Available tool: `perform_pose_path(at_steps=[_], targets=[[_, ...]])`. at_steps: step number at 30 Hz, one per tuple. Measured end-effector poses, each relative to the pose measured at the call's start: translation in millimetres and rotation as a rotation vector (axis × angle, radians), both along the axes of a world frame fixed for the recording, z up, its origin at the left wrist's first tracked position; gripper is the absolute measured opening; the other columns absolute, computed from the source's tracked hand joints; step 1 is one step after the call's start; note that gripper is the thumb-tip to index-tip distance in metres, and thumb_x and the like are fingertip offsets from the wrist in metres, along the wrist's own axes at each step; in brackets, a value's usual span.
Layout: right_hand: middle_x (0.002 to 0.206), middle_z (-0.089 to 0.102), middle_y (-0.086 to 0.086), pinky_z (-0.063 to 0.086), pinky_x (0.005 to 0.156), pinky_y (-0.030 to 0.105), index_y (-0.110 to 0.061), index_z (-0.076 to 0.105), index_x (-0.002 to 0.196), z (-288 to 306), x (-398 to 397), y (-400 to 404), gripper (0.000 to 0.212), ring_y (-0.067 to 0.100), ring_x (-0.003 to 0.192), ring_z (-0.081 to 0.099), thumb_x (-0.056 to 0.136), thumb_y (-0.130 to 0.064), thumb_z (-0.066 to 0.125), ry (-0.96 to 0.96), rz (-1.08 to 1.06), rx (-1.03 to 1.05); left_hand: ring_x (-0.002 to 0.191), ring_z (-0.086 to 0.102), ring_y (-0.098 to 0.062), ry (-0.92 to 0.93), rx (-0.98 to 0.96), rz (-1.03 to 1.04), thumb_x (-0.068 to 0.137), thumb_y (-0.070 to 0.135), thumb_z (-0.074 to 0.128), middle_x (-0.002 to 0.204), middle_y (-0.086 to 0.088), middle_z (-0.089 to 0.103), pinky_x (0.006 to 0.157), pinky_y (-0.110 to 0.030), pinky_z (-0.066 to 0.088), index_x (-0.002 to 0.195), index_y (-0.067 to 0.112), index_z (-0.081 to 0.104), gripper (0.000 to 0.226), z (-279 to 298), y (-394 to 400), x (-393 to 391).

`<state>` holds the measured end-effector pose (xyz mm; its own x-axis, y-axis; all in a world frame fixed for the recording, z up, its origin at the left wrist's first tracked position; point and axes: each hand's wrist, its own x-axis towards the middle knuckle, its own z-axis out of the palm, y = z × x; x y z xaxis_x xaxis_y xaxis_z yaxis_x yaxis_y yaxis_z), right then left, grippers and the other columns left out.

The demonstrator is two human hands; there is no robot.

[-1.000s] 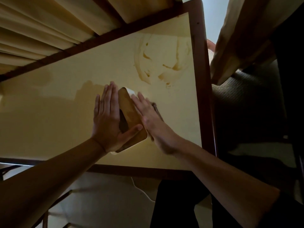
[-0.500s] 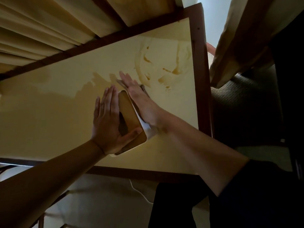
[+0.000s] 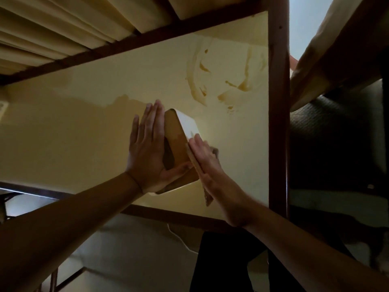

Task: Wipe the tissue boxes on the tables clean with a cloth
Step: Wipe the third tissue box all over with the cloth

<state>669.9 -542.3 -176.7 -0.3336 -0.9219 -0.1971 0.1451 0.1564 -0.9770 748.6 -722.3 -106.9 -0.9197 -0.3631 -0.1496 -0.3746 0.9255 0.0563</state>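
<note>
Left hand (image 3: 147, 152): lies flat against the left side of the tissue box (image 3: 179, 144), fingers straight and close together, thumb hooked across the near part of the box's tan top; it braces the box rather than closing round it
Right hand (image 3: 207, 165): flat too, fingers straight, pressing a cloth (image 3: 199, 171) against the box's right side, opposite the left palm; the fingers are not curled round the cloth
Tissue box: stands between the two palms, white-walled with a tan lid and a dark slot partly hidden under the left thumb; it rests on the table (image 3: 84, 133)
Cloth: a thin tan strip trapped between the right palm and the box wall, its near end sticking out below the heel of that hand, a darker fold showing past the fingertips
Table: pale yellow top in a dark wood frame; beyond the right fingertips, well apart from the box, lies a ring of brown smears (image 3: 221, 81)
Surroundings: pleated curtains (image 3: 63, 39) beyond the left fingertips; a dark seat (image 3: 336, 133) to the right of the right arm; a white cord (image 3: 179, 239) on the floor under the wrists
</note>
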Motion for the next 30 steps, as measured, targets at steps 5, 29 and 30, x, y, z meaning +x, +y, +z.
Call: perform_pose_path(at_steps=[5,29,30], targets=[[0.169,-0.015,-0.031,0.000,0.131,0.056,-0.066,0.003,0.154,20,-26,-22,0.057,0.003,0.160,-0.014,0.100,-0.074,0.018,-0.203,0.066,-0.025,0.160,0.009,-0.035,-0.013,0.002,0.014,0.081,0.095,0.030,0.172,-0.020,0.012,0.127,-0.062,0.010,0.162,-0.005,0.015,0.129,4,2,-3],[0.173,-0.003,-0.026,0.005,0.131,0.057,-0.062,0.008,0.158,11,-21,-22,0.052,0.000,0.160,-0.004,0.109,-0.050,0.018,-0.336,0.022,-0.018,0.161,0.004,-0.032,-0.042,0.014,0.024,0.079,0.093,0.037,0.172,-0.019,0.010,0.127,-0.060,0.007,0.162,-0.004,0.011,0.131,7,2,-4],[0.175,-0.001,-0.021,0.010,0.131,0.057,-0.058,0.006,0.161,10,-30,-37,0.053,0.003,0.161,0.000,0.109,-0.051,0.019,-0.314,0.020,-0.026,0.161,0.004,-0.032,-0.045,0.012,0.025,0.080,0.093,0.036,0.172,-0.019,0.009,0.128,-0.060,0.007,0.162,-0.004,0.011,0.130,8,2,-4]])
